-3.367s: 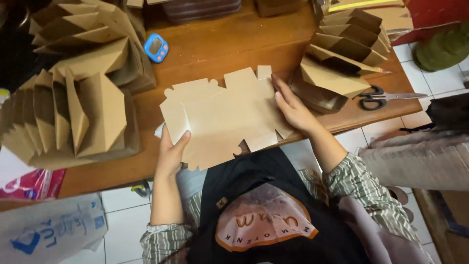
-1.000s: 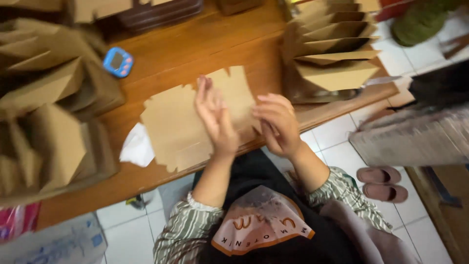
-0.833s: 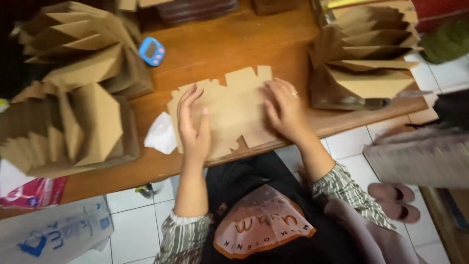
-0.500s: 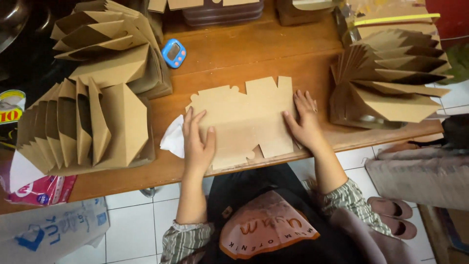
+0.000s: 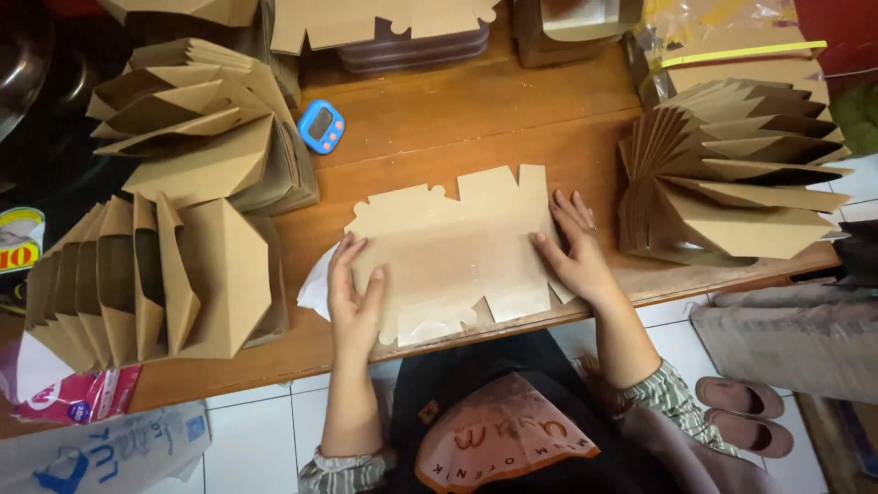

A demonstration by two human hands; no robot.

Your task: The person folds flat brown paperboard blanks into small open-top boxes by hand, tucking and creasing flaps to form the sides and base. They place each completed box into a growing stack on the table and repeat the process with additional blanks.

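1. A flat brown cardboard box blank point(image 5: 453, 252) lies on the wooden table point(image 5: 430, 128), right at the near edge in front of the person.
2. Its long axis runs left to right across the table, tilted a little so the right end sits farther from the person. Its notched tabs point to the far side and also jut over the near edge.
3. The left hand point(image 5: 355, 297) lies flat on the blank's left end, fingers straight and close together, gripping nothing.
4. The right hand point(image 5: 574, 249) presses flat on the right end, fingers slightly spread, also gripping nothing.
5. A white scrap of paper point(image 5: 315, 288) pokes out from under the blank just beside the left hand.
6. Fanned stacks of folded brown boxes stand on the left point(image 5: 151, 279), the far left point(image 5: 201, 128) and the right point(image 5: 732, 174).
7. A small round blue timer point(image 5: 321, 126) sits beyond the blank.
8. A pink and white packet point(image 5: 64, 398) and a white bag with blue print point(image 5: 101, 453) lie at the lower left.
9. A pair of pink slippers point(image 5: 741, 416) rests on the white tiled floor at the right.
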